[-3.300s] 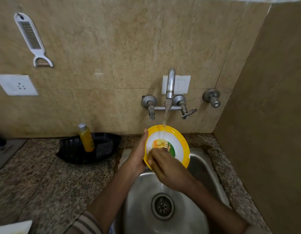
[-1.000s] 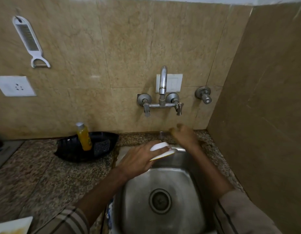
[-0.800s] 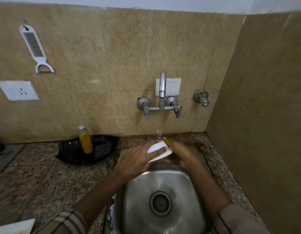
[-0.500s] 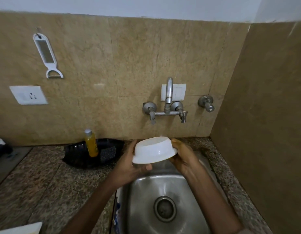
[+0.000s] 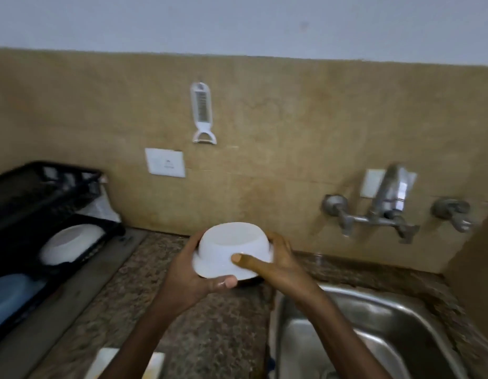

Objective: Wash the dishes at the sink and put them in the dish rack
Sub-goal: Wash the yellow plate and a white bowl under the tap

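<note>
The left hand (image 5: 192, 279) and right hand (image 5: 279, 266) hold the white bowl (image 5: 232, 246) upside down over the table (image 5: 210, 326), between sink (image 5: 374, 298) and dish rack (image 5: 46, 203), fingers (image 5: 278, 239) curled round its rim, probably to shed water before racking.

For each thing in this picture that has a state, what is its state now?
White plastic bowl: upside down, held above the speckled stone counter.
Left hand: grips the bowl's rim.
Right hand: holds the bowl's side.
Black plastic dish rack: holds a second white bowl.
Metal wall tap: no water stream visible.
</note>
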